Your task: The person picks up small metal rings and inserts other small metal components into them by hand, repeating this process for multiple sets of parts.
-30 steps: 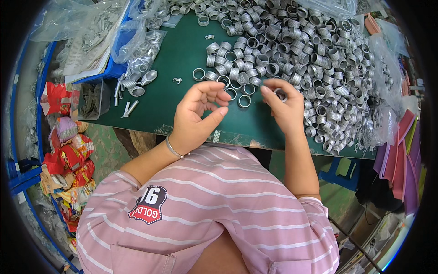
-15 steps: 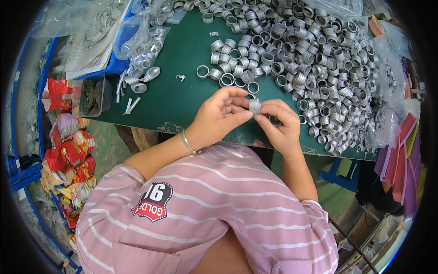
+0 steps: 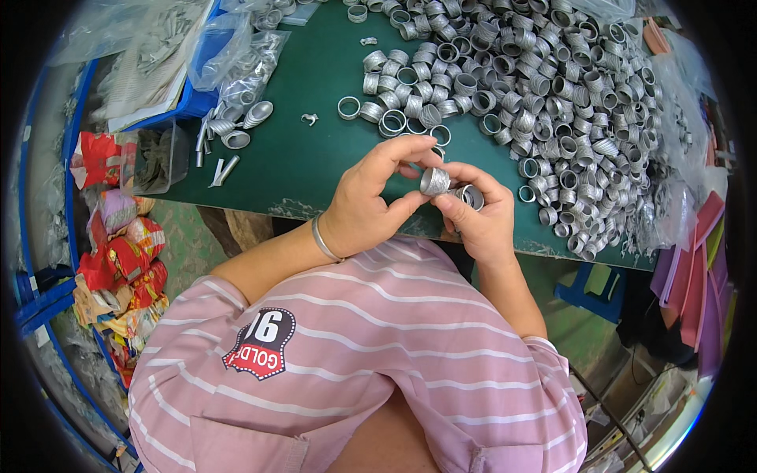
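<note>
Between my two hands, over the table's near edge, is a silvery metal ring (image 3: pixel 434 181) with a textured outer band, its opening tilted to the left. My left hand (image 3: pixel 374 189) has thumb and fingertips closed about its left side. From the other side, my right hand (image 3: pixel 486 214) pinches the ring with thumb and forefinger. A second metal ring (image 3: pixel 471 195) shows by the right hand's fingers; whether it is held or lies on the table, I cannot tell. Just beyond the hands, several loose rings (image 3: pixel 392 123) lie on the green table (image 3: pixel 307 169).
A large heap of metal rings (image 3: pixel 544 110) spreads over the table's right side. On the left are oval metal pieces and short tubes (image 3: pixel 229 169), a clear plastic box (image 3: pixel 162 162) and a blue tray (image 3: pixel 193 106) with papers. A blue stool (image 3: pixel 591 292) stands below the table at right.
The held ring has turned, so its opening now shows at the left. The second ring by my right hand is in fuller view. My fingers have shifted slightly around the held ring.
</note>
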A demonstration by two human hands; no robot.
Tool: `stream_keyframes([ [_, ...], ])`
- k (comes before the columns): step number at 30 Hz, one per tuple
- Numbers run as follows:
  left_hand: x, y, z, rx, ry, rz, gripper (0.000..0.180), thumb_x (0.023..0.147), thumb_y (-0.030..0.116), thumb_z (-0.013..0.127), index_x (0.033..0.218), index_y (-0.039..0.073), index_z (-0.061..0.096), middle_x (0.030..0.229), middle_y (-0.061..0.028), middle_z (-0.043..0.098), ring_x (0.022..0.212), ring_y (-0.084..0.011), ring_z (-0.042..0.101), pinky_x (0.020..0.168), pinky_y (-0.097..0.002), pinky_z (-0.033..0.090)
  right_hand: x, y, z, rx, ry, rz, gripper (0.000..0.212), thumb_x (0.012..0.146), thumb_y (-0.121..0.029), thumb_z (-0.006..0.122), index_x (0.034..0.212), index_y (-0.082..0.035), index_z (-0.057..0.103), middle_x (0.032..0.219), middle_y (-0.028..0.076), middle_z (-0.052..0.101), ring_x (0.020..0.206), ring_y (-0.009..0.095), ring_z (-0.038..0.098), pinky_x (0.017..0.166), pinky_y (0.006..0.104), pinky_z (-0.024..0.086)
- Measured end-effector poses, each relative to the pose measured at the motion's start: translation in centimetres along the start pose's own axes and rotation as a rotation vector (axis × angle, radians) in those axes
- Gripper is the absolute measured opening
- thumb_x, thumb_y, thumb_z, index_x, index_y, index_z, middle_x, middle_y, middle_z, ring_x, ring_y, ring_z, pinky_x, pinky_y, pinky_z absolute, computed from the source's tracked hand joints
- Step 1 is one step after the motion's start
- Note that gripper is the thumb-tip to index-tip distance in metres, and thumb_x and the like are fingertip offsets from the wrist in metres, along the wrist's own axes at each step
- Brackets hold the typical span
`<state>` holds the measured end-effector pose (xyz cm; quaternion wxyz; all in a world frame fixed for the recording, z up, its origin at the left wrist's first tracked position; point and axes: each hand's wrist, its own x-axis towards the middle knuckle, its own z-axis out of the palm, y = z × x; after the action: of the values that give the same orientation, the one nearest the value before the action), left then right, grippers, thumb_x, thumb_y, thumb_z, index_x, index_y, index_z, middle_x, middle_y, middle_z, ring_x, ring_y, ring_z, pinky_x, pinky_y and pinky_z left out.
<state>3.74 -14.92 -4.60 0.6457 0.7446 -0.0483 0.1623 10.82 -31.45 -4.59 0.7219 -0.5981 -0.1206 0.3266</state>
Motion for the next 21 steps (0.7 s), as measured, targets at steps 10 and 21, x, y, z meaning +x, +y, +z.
stream_keyframes([
  [10,-1.2,0.2,-2.8,-0.056,0.054,-0.06,0.034,0.072,-0.008,0.063,0.103,0.001,0.055,0.103,-0.0097,0.047,0.092,-0.0191,0.057,0.075,-0.0284,0.05,0.5,-0.2,-0.6,-0.296,0.033,-0.237,0.021,0.075,-0.004,0.069,0.095,0.0,0.064,0.086,0.006,0.064,0.078,0.012,0.058,0.07,0.0246,0.046],
  [21,-16.8,-2.3,-17.3,-0.211,1.199,-0.524,0.019,0.086,0.015,0.051,0.099,0.002,0.053,0.079,-0.0061,0.055,0.064,-0.0149,0.055,0.05,-0.0243,0.044,3.1,-1.3,-0.2,-1.217,-0.034,-0.356,0.015,0.07,-0.011,0.07,0.084,-0.007,0.066,0.081,0.006,0.057,0.073,0.025,0.058,0.063,0.0341,0.047],
])
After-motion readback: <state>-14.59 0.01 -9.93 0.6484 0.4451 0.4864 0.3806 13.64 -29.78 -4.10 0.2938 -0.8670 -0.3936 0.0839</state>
